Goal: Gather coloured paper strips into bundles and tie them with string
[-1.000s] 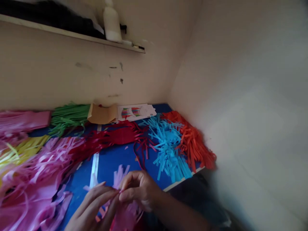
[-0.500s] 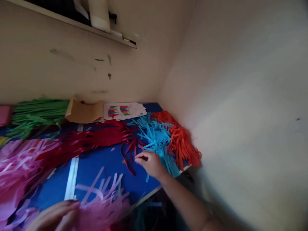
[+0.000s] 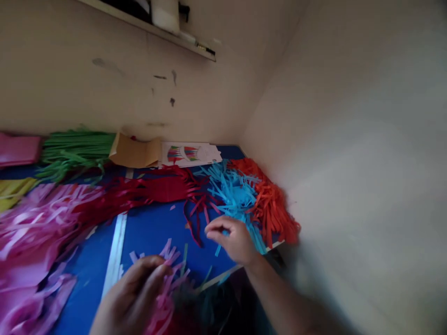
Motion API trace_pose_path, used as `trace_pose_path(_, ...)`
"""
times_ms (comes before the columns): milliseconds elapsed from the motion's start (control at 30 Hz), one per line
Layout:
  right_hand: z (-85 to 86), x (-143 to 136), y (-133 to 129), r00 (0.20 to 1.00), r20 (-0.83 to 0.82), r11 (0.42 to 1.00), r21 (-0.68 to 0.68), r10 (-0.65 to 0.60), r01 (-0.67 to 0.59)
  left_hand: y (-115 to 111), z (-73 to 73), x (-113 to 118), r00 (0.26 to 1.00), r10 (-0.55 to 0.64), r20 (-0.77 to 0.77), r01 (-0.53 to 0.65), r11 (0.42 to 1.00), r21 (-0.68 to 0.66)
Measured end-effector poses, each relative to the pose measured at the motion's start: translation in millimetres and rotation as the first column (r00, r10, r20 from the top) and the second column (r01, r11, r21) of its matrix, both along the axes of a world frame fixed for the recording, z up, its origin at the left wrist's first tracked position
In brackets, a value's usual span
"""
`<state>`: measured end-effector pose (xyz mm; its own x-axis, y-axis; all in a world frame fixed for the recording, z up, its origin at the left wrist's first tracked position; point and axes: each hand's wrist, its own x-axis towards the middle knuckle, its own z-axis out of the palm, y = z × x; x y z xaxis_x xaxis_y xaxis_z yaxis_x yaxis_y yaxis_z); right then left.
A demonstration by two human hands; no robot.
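Note:
My left hand point(image 3: 138, 293) is at the bottom of the view, thumb and forefinger pinched on a pink tissue-paper fringe point(image 3: 162, 307) whose strips hang over the table's front edge. My right hand point(image 3: 232, 237) hovers to the right, above the blue tabletop point(image 3: 153, 232), with thumb and fingertips pressed together in a loop. Whatever it may pinch is too small to make out. Just behind the right hand lie a light-blue paper fringe point(image 3: 240, 193) and an orange paper fringe point(image 3: 274, 211). A dark red paper fringe point(image 3: 167, 188) stretches across the table, left of them.
Pink fringed paper point(image 3: 31, 242) covers the left side. Along the back wall are folded pink paper point(image 3: 19, 149), green fringe point(image 3: 78, 146), brown card point(image 3: 136, 151) and a printed sheet point(image 3: 192, 153). Yellow paper point(image 3: 14, 190) lies left. Above, a shelf point(image 3: 167, 35) juts out.
My left hand has moved up and right, closer to my right hand, with the pink fringe. My right hand keeps its pinch. The view has turned slightly left.

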<state>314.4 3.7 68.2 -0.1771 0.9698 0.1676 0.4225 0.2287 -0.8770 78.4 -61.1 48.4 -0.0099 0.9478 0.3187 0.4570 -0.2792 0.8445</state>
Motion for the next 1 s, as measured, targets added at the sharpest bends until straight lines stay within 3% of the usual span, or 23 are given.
trace_pose_path(100, -2.1, -33, -33, 0.897, -0.43, 0.976, -0.135, 0.099, -0.173, -1, 14.7, 18, 0.996, -0.042, 0.079, 0.042, 0.999, 0.006)
trace_pose_path(200, -9.9, -50, -48, 0.831, -0.555, 0.968, -0.179, 0.047, -0.174, -6, 18.4, 23, 0.997, -0.027, 0.068, 0.026, 1.0, 0.018)
trace_pose_path(300, -12.7, -51, -53, 0.834, -0.551, 0.971, -0.184, 0.028, -0.154, -12, 16.1, 20, 0.999, -0.031, 0.038, 0.03, 0.999, 0.036)
trace_pose_path(533, -7.9, -48, -59, 0.902, -0.432, 0.997, -0.054, 0.025, -0.054, -12, 15.8, 19, 0.993, -0.105, -0.06, 0.112, 0.985, 0.132)
trace_pose_path(767, -6.6, -47, -64, 0.931, -0.352, 0.996, 0.02, 0.093, -0.092, -16, 15.4, 24, 0.97, -0.018, -0.244, 0.087, 0.957, 0.277)
trace_pose_path(1000, -11.2, -43, -63, 0.91, -0.401, 0.991, -0.031, 0.106, -0.129, -16, 19.1, 21, 0.97, -0.027, -0.242, 0.09, 0.963, 0.254)
